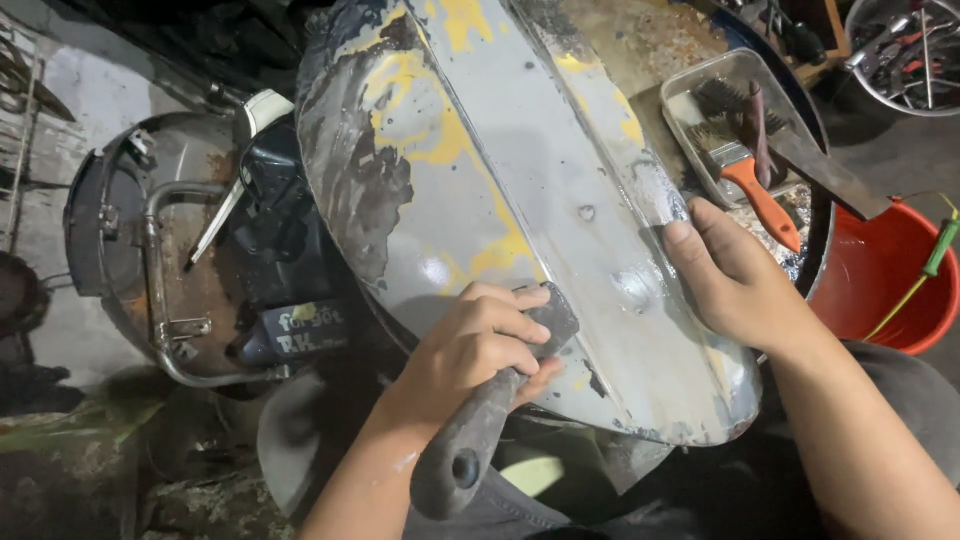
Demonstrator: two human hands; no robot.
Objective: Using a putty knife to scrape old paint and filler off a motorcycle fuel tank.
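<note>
A dark-handled scraper (480,425) is gripped tight in the closed left hand (470,355), its head pressed against a grey metal panel (500,170) with flaking yellow paint. The right hand (735,280) is laid open and flat on the panel's right edge, holding nothing. Beyond it, an orange-handled brush (750,180) is seen in a tray (690,85) beside a red bucket (885,275).

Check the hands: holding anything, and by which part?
Left hand grips a dark scraper tool by its handle, head against the grey metal panel. Right hand holds nothing, resting flat on the panel.
</note>
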